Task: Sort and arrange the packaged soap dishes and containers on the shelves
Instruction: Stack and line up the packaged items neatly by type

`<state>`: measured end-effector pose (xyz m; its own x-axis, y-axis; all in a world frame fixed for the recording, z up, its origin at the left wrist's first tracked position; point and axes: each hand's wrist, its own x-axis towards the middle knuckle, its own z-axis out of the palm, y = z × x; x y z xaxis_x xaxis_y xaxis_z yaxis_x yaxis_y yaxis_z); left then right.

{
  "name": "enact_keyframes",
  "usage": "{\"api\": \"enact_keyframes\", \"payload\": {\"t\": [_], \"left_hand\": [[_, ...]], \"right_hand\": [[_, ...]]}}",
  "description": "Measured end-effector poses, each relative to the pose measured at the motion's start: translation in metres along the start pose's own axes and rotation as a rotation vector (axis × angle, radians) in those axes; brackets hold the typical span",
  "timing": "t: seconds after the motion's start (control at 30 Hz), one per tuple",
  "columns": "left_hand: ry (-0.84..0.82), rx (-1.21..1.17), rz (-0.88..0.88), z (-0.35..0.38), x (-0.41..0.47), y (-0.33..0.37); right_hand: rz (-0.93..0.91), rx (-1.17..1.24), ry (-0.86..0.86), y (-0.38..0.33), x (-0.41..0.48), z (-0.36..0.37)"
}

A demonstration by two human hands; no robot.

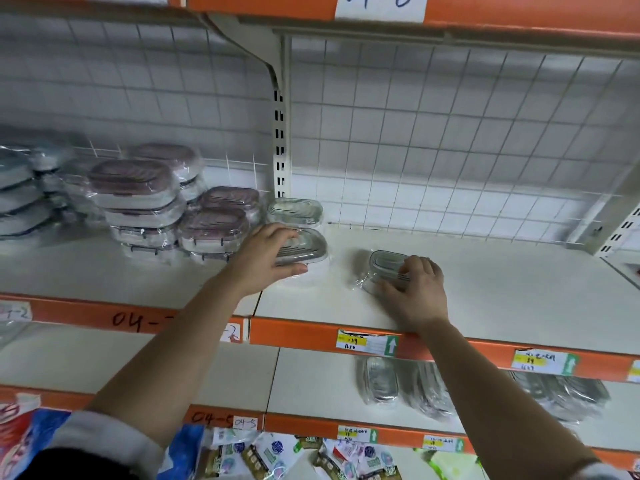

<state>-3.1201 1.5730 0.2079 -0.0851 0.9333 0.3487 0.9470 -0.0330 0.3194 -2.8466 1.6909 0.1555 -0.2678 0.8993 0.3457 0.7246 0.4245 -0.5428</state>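
My left hand (266, 258) grips a wrapped grey soap dish (306, 245) on the middle shelf (502, 296), thumb under its front edge and fingers over its top. A second grey dish (295, 210) lies just behind it. My right hand (415, 289) holds a smaller wrapped grey container (386, 263) lying on the shelf further right, fingers curled over its near end. Stacks of purple-lidded wrapped dishes (138, 192) stand to the left, with another short purple-lidded stack (214, 230) beside my left hand.
Dark-lidded wrapped dishes (20, 188) sit at the far left. The shelf below holds wrapped grey containers (408, 386), with more (561, 393) to their right. A wire grid back (450, 140) and an upright post (281, 140) close the rear. Packets (277, 455) fill the bottom shelf.
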Motion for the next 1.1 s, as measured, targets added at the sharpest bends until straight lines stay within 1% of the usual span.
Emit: {"api": "enact_keyframes", "payload": {"t": [0.07, 0.17, 0.33, 0.43, 0.53, 0.6, 0.7, 0.8, 0.9, 0.97, 1.03, 1.1], "left_hand": [[-0.041, 0.017, 0.018, -0.007, 0.009, -0.007], [0.000, 0.080, 0.050, -0.013, 0.019, -0.014], [0.062, -0.007, 0.051, -0.001, 0.019, -0.014], [0.127, -0.004, 0.040, 0.006, 0.014, -0.013], [0.163, 0.064, 0.039, 0.012, 0.005, -0.009], [0.222, 0.131, 0.037, 0.018, -0.009, -0.007], [0.409, 0.141, 0.026, 0.027, -0.033, -0.009], [0.542, 0.154, 0.007, 0.028, -0.051, -0.017], [0.544, 0.171, -0.017, 0.027, -0.055, -0.022], [0.525, 0.174, -0.029, 0.028, -0.055, -0.024], [0.517, 0.199, -0.022, 0.031, -0.055, -0.025], [0.519, 0.223, -0.025, 0.034, -0.056, -0.027]], "right_hand": [[-0.023, -0.007, 0.008, -0.001, 0.002, 0.003], [-0.024, -0.017, 0.016, 0.000, 0.004, 0.003], [-0.064, -0.028, 0.060, -0.001, 0.004, 0.006], [-0.057, -0.070, 0.010, 0.001, 0.004, 0.007], [-0.003, -0.053, -0.047, 0.002, 0.004, 0.006], [0.002, -0.068, -0.056, -0.001, 0.002, 0.006], [-0.034, -0.143, -0.050, -0.007, 0.001, 0.004], [-0.019, -0.143, 0.013, -0.011, 0.000, 0.004], [-0.005, -0.028, 0.148, -0.018, 0.001, 0.006], [-0.069, 0.042, 0.212, -0.031, 0.006, 0.010], [-0.179, 0.076, 0.262, -0.051, 0.015, 0.013], [-0.264, 0.107, 0.267, -0.076, 0.029, 0.019]]}}
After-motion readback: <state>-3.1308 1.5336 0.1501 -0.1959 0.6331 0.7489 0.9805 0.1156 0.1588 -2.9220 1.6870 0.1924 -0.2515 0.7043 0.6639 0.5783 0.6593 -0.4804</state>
